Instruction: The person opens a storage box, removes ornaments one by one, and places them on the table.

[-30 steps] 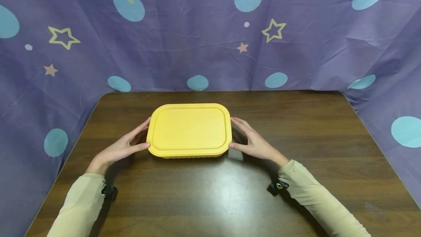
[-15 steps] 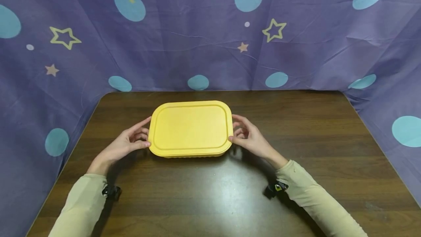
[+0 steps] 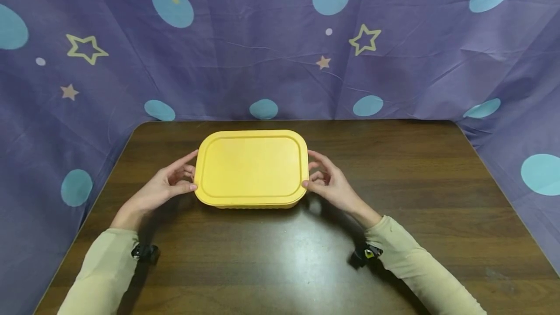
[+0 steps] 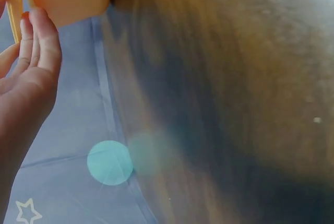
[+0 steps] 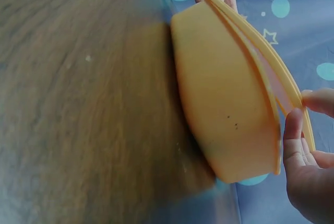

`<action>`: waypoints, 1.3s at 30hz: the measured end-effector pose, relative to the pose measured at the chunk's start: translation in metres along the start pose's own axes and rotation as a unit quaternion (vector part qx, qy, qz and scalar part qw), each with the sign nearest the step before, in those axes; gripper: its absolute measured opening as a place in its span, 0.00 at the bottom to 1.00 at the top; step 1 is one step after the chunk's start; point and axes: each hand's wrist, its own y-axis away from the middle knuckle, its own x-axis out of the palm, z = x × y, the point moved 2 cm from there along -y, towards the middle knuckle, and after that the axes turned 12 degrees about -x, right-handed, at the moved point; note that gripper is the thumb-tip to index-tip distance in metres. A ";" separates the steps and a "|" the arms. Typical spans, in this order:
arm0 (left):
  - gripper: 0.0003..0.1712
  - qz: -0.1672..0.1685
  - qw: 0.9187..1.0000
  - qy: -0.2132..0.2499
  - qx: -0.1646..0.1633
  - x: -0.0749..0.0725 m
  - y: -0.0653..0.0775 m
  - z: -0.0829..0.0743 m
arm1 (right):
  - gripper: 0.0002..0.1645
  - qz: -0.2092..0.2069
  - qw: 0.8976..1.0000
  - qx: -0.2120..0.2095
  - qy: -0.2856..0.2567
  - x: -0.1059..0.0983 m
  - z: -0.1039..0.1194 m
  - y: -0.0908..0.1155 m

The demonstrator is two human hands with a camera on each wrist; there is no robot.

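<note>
A yellow rectangular box (image 5: pixel 224 88) with rounded corners stands on the wooden table. Its yellow lid (image 3: pixel 251 166) covers it as seen from above. In the right wrist view, a wedge-shaped gap shows between lid and box rim, widest toward the right hand. My right hand (image 3: pixel 334 186) pinches the lid's right edge, thumb on the near corner and fingers beneath. At the opposite end, my left hand (image 3: pixel 162 186) holds the lid's left edge with thumb and fingers. The left wrist view has those fingers (image 4: pixel 46 36) right by the box wall. The box's contents are hidden.
The dark wooden table (image 3: pixel 262 261) reaches back to a purple curtain (image 3: pixel 262 38) printed with stars and blue ovals. Beige sleeves cover both forearms, and a black wrist device (image 3: pixel 365 254) hangs at each cuff.
The lid has risen slightly, its far edge shifting up in the head view. My right hand's fingers have curled in under the lid's edge, and the left hand's fingers have drawn in too.
</note>
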 end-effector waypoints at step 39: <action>0.43 -0.009 0.983 0.154 -0.097 0.079 -0.080 -0.042 | 0.39 -0.105 0.991 0.024 0.077 -0.091 0.023 -0.003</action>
